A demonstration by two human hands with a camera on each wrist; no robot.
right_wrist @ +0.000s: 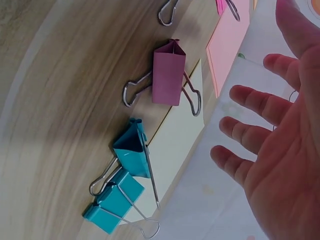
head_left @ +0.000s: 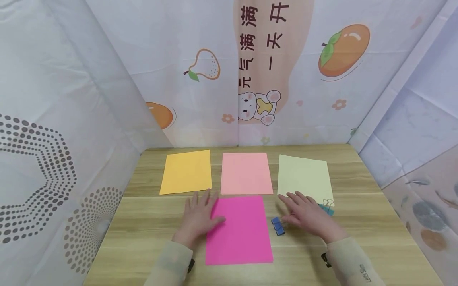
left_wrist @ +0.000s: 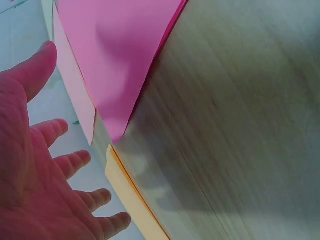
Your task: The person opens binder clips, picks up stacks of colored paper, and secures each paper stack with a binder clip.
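Note:
My left hand (head_left: 198,217) hovers at the left edge of a magenta sheet stack (head_left: 239,234), fingers spread and holding nothing. In the left wrist view its palm shows bare beside the magenta paper (left_wrist: 120,55). Fingers extended and holding nothing, my right hand (head_left: 308,216) is above several binder clips near the pale yellow paper (head_left: 304,176). A blue binder clip (head_left: 277,226) lies left of its thumb. Below the hand, the right wrist view shows a purplish binder clip (right_wrist: 168,77) and two teal clips, one standing (right_wrist: 131,150) and one lying (right_wrist: 114,202); the hand hides most of these from the head view.
An orange-yellow paper (head_left: 187,172) and a salmon-pink paper (head_left: 246,173) lie in a row with the pale yellow one along the back of the wooden table (head_left: 143,238). A printed curtain (head_left: 214,115) hangs behind, and cloth walls (head_left: 107,119) stand at the sides.

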